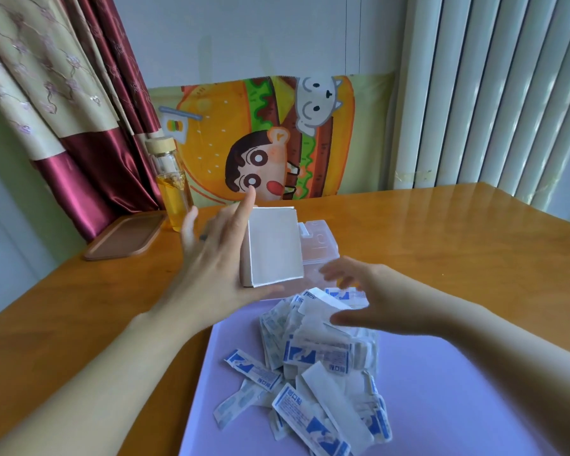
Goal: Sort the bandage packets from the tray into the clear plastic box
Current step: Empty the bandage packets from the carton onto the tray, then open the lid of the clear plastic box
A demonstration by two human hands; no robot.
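A heap of white-and-blue bandage packets [326,353] lies on a lavender tray [448,396] at the front of the wooden table. Just behind the tray stands the clear plastic box [321,250], partly hidden. My left hand [214,264] holds a white cardboard box [272,245] upright in front of the clear box, with the thumb under its lower edge and the fingers stretched behind it. My right hand [375,304] hovers just above the far end of the packet heap, its fingers spread and blurred, holding nothing.
A glass bottle of yellow liquid [173,189] and a flat brown tray [125,236] sit at the table's far left by the curtain. A cartoon cloth [260,136] hangs on the wall behind. Bare wooden tabletop [458,245] extends to the right.
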